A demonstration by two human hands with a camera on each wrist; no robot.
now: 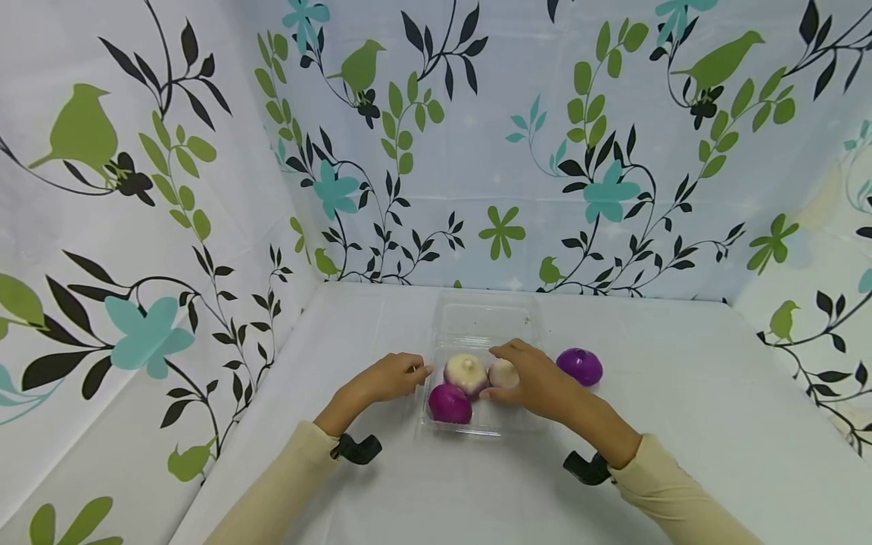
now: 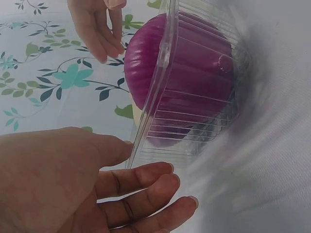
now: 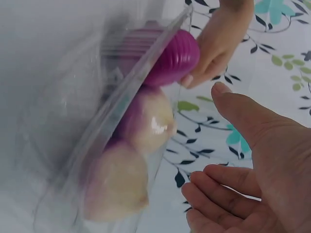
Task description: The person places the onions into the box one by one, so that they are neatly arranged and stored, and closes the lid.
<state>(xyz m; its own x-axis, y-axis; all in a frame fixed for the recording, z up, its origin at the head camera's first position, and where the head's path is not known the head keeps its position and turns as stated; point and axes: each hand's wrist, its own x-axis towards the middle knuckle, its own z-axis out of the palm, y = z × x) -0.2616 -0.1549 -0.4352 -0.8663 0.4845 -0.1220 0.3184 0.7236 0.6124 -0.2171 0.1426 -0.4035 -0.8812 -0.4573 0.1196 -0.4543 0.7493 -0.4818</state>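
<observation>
Container [image 1: 487,416] of clear plastic holds a purple bulb [image 1: 450,403] in its near left corner, a pale bulb [image 1: 466,372] just behind that, and a second pale bulb [image 1: 502,373] toward its right side. Left hand [image 1: 391,376] is at the container's left rim, fingers loosely bent; whether they touch it, I cannot tell. Right hand [image 1: 534,378] reaches over the container's right side, thumb and fingers spread apart near the second pale bulb. Another purple bulb [image 1: 580,366] lies right of the container.

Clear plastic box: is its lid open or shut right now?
Open: in the head view, the lid lies back on the far side of the box, and the vegetables inside sit uncovered.
</observation>
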